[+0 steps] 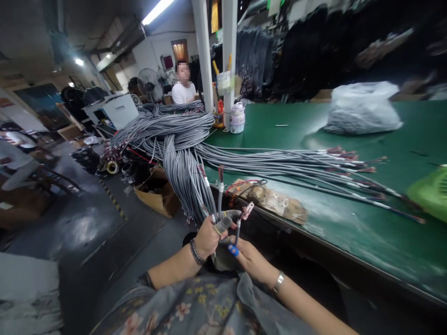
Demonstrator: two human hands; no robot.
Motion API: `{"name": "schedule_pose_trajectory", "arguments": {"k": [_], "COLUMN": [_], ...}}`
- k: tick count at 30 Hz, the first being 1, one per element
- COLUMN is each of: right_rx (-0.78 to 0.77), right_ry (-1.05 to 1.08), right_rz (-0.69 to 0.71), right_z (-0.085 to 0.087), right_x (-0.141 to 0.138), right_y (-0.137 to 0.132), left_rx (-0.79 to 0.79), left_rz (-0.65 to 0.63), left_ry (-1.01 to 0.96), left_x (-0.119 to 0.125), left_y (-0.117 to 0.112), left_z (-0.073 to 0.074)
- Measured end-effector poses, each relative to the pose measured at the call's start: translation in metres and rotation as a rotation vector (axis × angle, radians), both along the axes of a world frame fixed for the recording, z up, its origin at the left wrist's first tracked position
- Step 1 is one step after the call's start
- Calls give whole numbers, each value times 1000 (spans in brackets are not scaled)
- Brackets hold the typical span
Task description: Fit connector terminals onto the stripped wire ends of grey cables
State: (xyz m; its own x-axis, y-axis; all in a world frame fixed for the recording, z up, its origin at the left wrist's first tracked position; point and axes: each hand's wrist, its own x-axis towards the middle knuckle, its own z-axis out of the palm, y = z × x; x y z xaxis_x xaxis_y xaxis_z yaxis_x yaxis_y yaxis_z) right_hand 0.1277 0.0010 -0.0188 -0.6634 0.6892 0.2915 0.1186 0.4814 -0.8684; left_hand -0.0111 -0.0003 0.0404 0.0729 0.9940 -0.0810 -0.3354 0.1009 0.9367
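Observation:
In front of my body, my left hand (208, 236) is closed around grey cables, its fingers partly wrapped in grey coverings. One grey cable (220, 201) stands up from that grip with reddish wires bared at its top. Close by on the right, my right hand (249, 258), blue tape on its thumb, pinches another grey cable (238, 229). Thin wires and a small pale pink-white piece (247, 211) show at that cable's upper end. Beyond my left hand, a thick bundle of grey cables (185, 179) hangs over the table edge.
More grey cables (279, 160) lie across the green table (349, 223), bared ends pointing right. A taped brown package (279, 204) lies at the near edge. Farther off are a plastic bag (363, 109), a green basket (431, 188) and white posts (228, 51). A person (183, 90) is behind the cable pile.

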Motion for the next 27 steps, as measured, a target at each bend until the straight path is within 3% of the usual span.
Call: {"name": "schedule_pose_trajectory", "arguments": {"k": [4,8,12,14,18,24,27], "right_rx": [-31,-56,-160,-230,-360,-311,-385], "right_ry": [-20,-32,-40,-11,154,161,216], "right_rz": [1,38,107,38,-259,-381,-428], "right_z": [1,1,6,10,20,30,28], "right_x": [1,-1,4,10,23,23,21], "right_y": [2,5,7,8,10,7,5], "left_rx": [-22,11,-25,-70,-70,-69,-47], "left_rz": [-44,5,-14,-60,-187,-356,-324], "left_ry": [86,197,281,330,456,483,470], "left_x": [3,4,3,2,0,3,4], "left_y": [4,4,2,1,1,1,1], "left_z": [3,4,0,-3,-10,-19,-24]}}
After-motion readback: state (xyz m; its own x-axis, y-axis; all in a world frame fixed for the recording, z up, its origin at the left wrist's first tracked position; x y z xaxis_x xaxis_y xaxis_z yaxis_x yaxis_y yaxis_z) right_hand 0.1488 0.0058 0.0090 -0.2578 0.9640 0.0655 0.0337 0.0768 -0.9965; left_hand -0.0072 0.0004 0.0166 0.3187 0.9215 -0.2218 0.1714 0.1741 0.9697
